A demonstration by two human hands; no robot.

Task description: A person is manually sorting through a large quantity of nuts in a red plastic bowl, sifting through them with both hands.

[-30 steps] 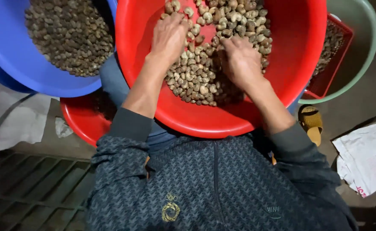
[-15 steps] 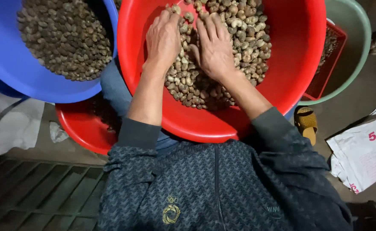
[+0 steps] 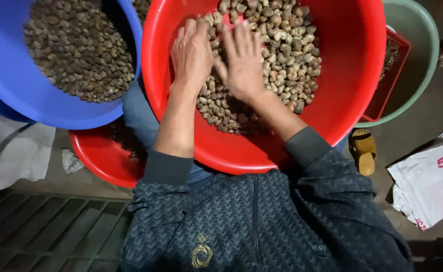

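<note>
The left hand (image 3: 191, 53) and the right hand (image 3: 241, 60) lie flat, side by side, on the pile of nuts (image 3: 277, 55) in the big red tub (image 3: 352, 65); each hand's grip is spread, fingers out toward 12 o'clock, pinching nothing, and the nuts sit in the far half of the tub. At 10 o'clock a blue tub (image 3: 9, 85) holds darker nuts (image 3: 77, 48); a smaller red tub (image 3: 98, 156) peeks out at 8 o'clock, a green tub (image 3: 423, 55) sits at 2 o'clock, and a white sack (image 3: 428, 186) lies on the floor at 4 o'clock.
</note>
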